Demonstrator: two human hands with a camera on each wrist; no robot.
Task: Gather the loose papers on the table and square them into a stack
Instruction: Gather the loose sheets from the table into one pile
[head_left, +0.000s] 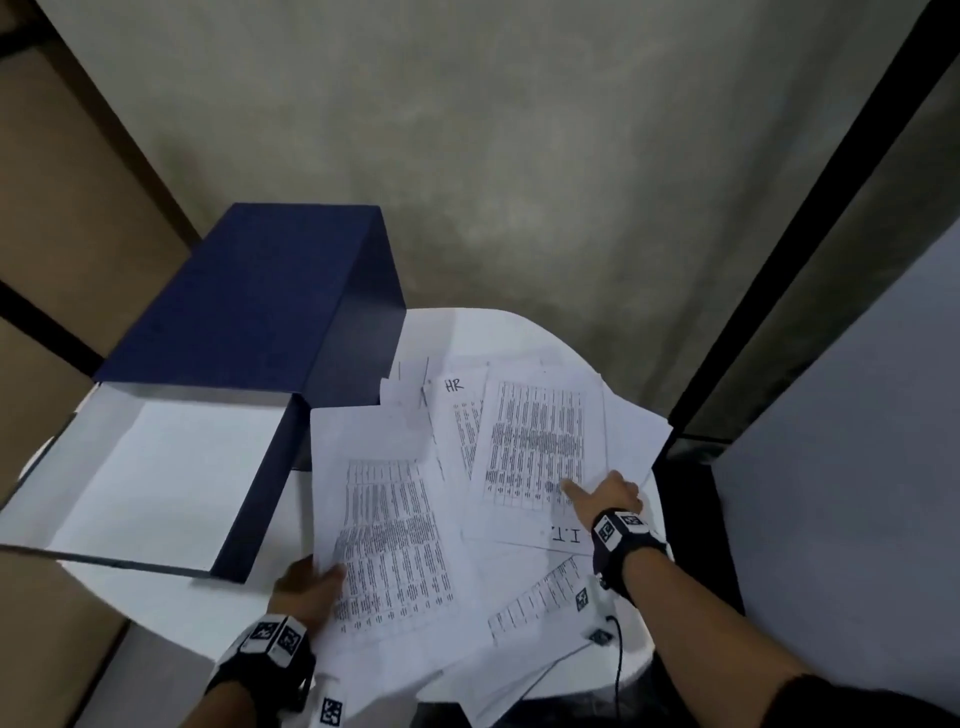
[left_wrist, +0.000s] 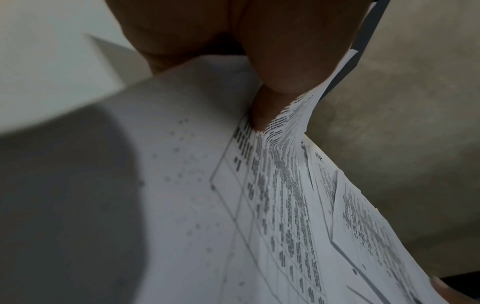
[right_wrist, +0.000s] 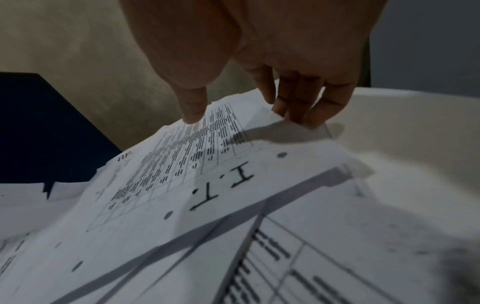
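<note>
Several printed sheets lie fanned across a round white table (head_left: 171, 608). My left hand (head_left: 324, 577) pinches the near-left sheet (head_left: 384, 519) at its lower left edge. The thumb (left_wrist: 275, 82) lies on top and the paper (left_wrist: 207, 164) buckles beneath it. My right hand (head_left: 602, 491) holds the sheet marked I.T. (head_left: 535, 441) at its right side. Its thumb (right_wrist: 193, 111) presses on the print and its fingers (right_wrist: 298, 107) curl at the paper's edge (right_wrist: 207, 174). A sheet marked HR (head_left: 454, 405) sits partly under that one. More sheets overlap near the front edge.
A dark blue box lid (head_left: 249, 301) stands raised at the back left, with its open white-lined tray (head_left: 156, 467) beside the papers. A black cable (head_left: 618, 654) hangs off the table's right front. Grey floor lies beyond the table, and a dark-framed partition (head_left: 831, 415) stands to the right.
</note>
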